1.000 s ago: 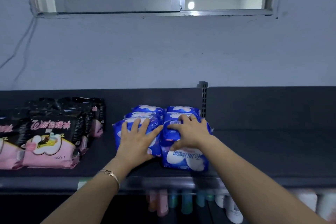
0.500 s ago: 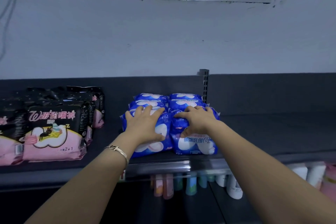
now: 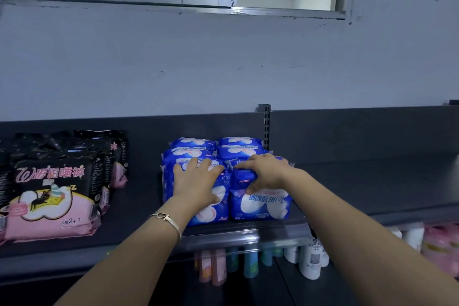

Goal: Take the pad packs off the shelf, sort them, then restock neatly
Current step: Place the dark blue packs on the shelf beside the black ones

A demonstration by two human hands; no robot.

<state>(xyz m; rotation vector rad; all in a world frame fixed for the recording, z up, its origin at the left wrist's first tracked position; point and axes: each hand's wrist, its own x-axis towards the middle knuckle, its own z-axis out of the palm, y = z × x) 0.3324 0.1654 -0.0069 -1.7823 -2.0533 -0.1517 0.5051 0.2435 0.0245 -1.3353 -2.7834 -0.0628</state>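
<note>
Worryingly, left hand (image 3: 198, 181) fingers spread, right hand (image 3: 264, 172) fingers gripping, uneven pulling might have spilled blue packs (image 3: 263, 205) off the shelf (image 3: 139, 208)

1. Both my arms stretch forward, elbows nearly straight.
2. My left hand (image 3: 198, 181) lies flat, fingers straight and spread.
3. My right hand (image 3: 265, 172) curls, fingers and thumb gripping a blue pack (image 3: 263, 206).

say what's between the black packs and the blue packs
Nothing: the head view shows only bare dark shelf between the black packs and the blue packs.
</note>
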